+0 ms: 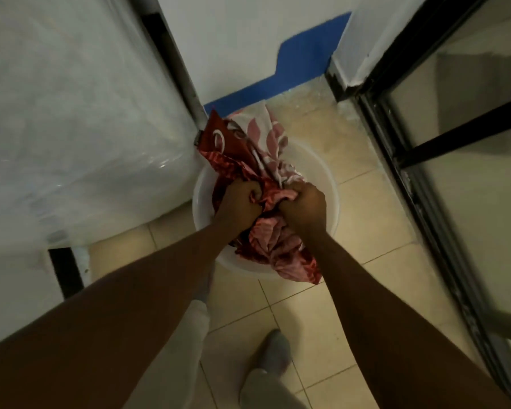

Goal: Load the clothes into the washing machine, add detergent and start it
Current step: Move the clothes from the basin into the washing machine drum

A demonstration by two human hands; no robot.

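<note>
A white plastic basin [326,184] stands on the tiled floor in the head view. Bunched in it is a red and pink patterned cloth [266,152], part of it spilling over the near rim. My left hand [238,203] and my right hand [306,205] are side by side over the basin, both fists closed on the cloth. A large white appliance wrapped in clear plastic [71,128], which looks like the washing machine, fills the left side right beside the basin; its lid and controls are out of sight.
A black-framed glass door [443,149] runs down the right side. White wall with a blue painted band [304,66] lies behind the basin. Beige floor tiles [375,219] separate basin and door. My feet in grey socks [273,349] stand below the basin.
</note>
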